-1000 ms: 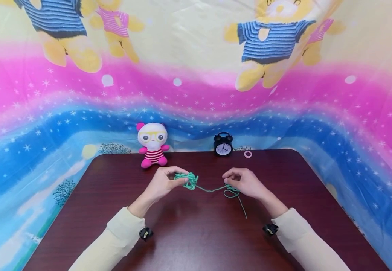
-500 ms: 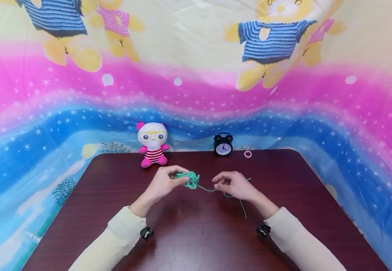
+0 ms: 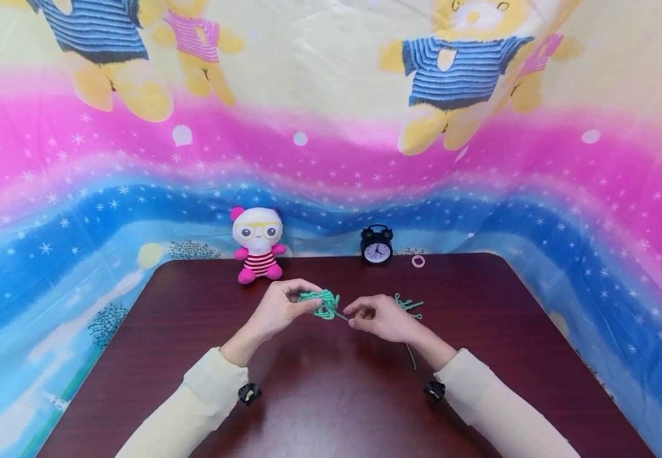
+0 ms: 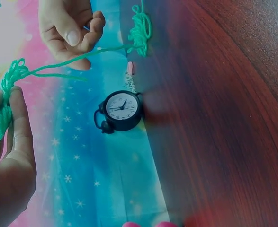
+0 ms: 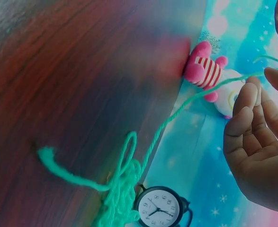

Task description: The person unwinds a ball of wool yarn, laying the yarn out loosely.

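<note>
My left hand (image 3: 278,310) pinches a bunched bundle of green yarn (image 3: 326,304) between thumb and fingers above the table. From that bundle a strand (image 4: 67,61) runs across to a second loose bunch of green yarn (image 4: 140,30), which lies behind my right hand in the head view. My right hand (image 3: 381,318) is close to the strand beside the bundle, fingers loosely bent. In the right wrist view a gap shows between thumb and index finger (image 5: 246,97), with the strand passing at that gap. A short loose yarn end (image 4: 65,75) sticks out from the held bundle.
A pink and white panda plush (image 3: 258,245) sits at the back left of the dark wooden table (image 3: 308,401). A black alarm clock (image 3: 376,245) and a small pink ring (image 3: 418,261) are along the back edge. Patterned cloth (image 3: 319,159) hangs behind.
My right hand has moved left along the strand, toward the held bundle, uncovering part of the second yarn bunch. My left hand has barely shifted and keeps its pinch.
</note>
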A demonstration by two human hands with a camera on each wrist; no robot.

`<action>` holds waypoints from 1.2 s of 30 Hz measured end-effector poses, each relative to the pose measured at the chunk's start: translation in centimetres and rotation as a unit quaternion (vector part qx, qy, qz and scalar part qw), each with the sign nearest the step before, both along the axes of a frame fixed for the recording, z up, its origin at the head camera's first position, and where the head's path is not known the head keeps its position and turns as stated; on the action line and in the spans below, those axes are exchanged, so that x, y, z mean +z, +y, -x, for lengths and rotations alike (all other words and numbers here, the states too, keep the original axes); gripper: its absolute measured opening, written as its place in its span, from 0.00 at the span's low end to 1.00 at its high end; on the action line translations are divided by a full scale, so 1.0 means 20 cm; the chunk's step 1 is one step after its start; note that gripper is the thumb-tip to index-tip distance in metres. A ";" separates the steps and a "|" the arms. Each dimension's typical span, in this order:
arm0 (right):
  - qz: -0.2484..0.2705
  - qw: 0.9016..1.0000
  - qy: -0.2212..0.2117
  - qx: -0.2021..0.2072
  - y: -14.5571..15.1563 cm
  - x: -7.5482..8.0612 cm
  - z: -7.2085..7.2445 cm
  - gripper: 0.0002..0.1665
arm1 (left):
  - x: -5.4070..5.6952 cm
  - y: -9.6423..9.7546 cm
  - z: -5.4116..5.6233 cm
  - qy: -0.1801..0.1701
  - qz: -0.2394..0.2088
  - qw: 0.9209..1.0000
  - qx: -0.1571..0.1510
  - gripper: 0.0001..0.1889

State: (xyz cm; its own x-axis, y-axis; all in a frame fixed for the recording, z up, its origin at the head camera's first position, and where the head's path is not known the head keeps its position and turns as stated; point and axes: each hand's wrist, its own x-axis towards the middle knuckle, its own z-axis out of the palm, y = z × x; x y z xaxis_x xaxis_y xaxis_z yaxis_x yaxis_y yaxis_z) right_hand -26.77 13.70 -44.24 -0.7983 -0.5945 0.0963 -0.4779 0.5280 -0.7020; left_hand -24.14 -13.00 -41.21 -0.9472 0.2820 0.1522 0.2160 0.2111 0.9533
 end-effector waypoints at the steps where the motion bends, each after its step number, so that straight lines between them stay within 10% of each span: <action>1: -0.002 1.000 0.000 0.002 -0.01 0.00 0.00 0.12 | 0.00 0.00 0.00 0.001 0.001 1.000 -0.002 0.13; 19: -0.004 1.000 0.013 0.011 0.00 -0.04 0.00 0.04 | -0.01 0.01 -0.01 -0.001 -0.012 1.000 -0.005 0.13; 36: 0.064 0.989 0.046 -0.123 0.18 0.11 0.06 0.03 | -0.02 -0.02 0.01 -0.037 0.013 0.999 -0.002 0.14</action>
